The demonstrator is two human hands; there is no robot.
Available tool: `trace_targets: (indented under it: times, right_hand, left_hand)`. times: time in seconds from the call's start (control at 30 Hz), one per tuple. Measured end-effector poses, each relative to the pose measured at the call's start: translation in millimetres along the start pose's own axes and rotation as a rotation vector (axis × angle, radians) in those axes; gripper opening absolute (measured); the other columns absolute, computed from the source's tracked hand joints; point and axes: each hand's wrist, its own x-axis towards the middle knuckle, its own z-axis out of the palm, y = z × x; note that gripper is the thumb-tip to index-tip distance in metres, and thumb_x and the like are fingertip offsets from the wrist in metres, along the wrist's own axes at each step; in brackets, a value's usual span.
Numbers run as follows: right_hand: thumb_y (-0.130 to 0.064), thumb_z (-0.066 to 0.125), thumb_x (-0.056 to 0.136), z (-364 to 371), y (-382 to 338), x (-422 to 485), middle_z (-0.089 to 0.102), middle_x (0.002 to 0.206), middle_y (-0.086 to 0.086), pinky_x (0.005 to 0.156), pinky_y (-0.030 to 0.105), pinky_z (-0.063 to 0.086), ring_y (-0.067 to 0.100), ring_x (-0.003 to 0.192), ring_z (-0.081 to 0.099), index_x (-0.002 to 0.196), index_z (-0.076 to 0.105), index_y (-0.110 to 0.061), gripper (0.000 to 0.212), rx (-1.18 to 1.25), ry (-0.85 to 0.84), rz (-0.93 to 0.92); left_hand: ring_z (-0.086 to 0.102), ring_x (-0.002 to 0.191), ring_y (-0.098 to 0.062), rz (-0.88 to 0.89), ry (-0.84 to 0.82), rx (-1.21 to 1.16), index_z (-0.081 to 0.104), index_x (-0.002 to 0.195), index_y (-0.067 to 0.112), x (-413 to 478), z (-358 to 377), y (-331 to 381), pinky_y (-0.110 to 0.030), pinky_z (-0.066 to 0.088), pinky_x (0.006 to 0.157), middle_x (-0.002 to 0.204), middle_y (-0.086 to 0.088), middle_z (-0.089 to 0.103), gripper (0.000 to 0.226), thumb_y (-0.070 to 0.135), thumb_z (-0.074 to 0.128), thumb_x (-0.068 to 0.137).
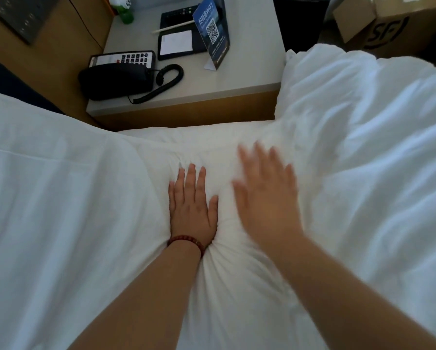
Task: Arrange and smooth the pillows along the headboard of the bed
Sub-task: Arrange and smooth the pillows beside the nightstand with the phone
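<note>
This looks like a hotel bedroom. The bed is dressed all in plain white pillows (pixel 60 198) and a crumpled white duvet (pixel 375 122), as hotels do. Beside it stands a grey-topped nightstand (pixel 237 72) with a black corded telephone (pixel 116 79), a dark desk folder holding a blank notepad (pixel 176 42) and a pencil (pixel 172 27), and a blue standing card (pixel 211 29) that advertises WiFi with a QR code. A metal switch panel (pixel 22 15) is set into the wood wall by the bed. A cardboard box (pixel 393 24) marked SF sits beyond.
</note>
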Motion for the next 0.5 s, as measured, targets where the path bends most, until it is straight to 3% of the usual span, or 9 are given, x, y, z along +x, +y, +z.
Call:
trace_targets:
  times: [0.13, 0.23, 0.3, 0.37, 0.43, 0.5]
  right_hand:
    - [-0.052, 0.02, 0.103, 28, 9, -34, -0.014, 0.165, 0.001, 0.122, 0.046, 0.004, 0.03, 0.152, -0.005, 0.156, -0.004, -0.039, 0.059, -0.049, -0.11, 0.058]
    - [-0.053, 0.015, 0.101, 15, 2, -23, -0.023, 0.162, 0.001, 0.123, 0.047, 0.001, 0.031, 0.151, -0.009, 0.153, -0.016, -0.04, 0.061, -0.107, -0.227, 0.114]
    - [-0.058, 0.011, 0.098, 1, -11, -32, -0.026, 0.161, 0.001, 0.122, 0.05, 0.004, 0.031, 0.151, -0.012, 0.151, -0.02, -0.039, 0.064, -0.111, -0.247, 0.146]
    - [-0.066, 0.006, 0.094, -9, -30, -52, -0.032, 0.159, -0.001, 0.121, 0.055, 0.0, 0.033, 0.148, -0.022, 0.15, -0.021, -0.042, 0.066, -0.097, -0.269, 0.112]
    - [-0.076, 0.003, 0.088, -5, -48, -69, -0.037, 0.157, -0.003, 0.117, 0.06, -0.009, 0.035, 0.143, -0.034, 0.148, -0.02, -0.046, 0.071, -0.122, -0.298, 0.062]
    - [-0.079, 0.005, 0.086, 4, -61, -75, -0.037, 0.157, -0.002, 0.114, 0.063, -0.014, 0.037, 0.14, -0.038, 0.15, -0.016, -0.046, 0.074, -0.164, -0.284, 0.045]
  left_hand:
    - [0.019, 0.149, -0.031, -0.012, -0.05, 0.064, 0.029, 0.154, 0.012, 0, -6, 4, -0.04, -0.005, 0.121, 0.161, -0.012, 0.025, 0.065, 0.043, 0.018, 0.098]
    - [0.003, 0.152, -0.027, -0.019, -0.168, 0.079, 0.013, 0.158, 0.018, 1, -32, 14, -0.039, -0.011, 0.12, 0.166, -0.007, 0.009, 0.069, 0.047, 0.005, 0.096]
    - [-0.001, 0.152, -0.024, -0.005, -0.178, 0.046, 0.008, 0.158, 0.021, 1, -64, 15, -0.04, -0.008, 0.121, 0.166, -0.005, 0.005, 0.063, 0.045, 0.015, 0.101]
    - [-0.002, 0.153, -0.026, -0.026, -0.083, 0.155, 0.006, 0.158, 0.025, -9, -100, -3, -0.046, -0.006, 0.12, 0.166, -0.003, 0.003, 0.064, 0.047, 0.024, 0.101]
    - [-0.007, 0.152, -0.029, -0.092, -0.005, 0.311, 0.002, 0.158, 0.024, -23, -126, -40, -0.047, -0.011, 0.118, 0.166, -0.005, -0.003, 0.067, 0.053, 0.02, 0.1]
    - [-0.015, 0.151, -0.026, -0.12, -0.079, 0.347, -0.002, 0.158, 0.018, -36, -132, -80, -0.039, -0.02, 0.117, 0.165, -0.008, -0.011, 0.071, 0.054, 0.012, 0.099]
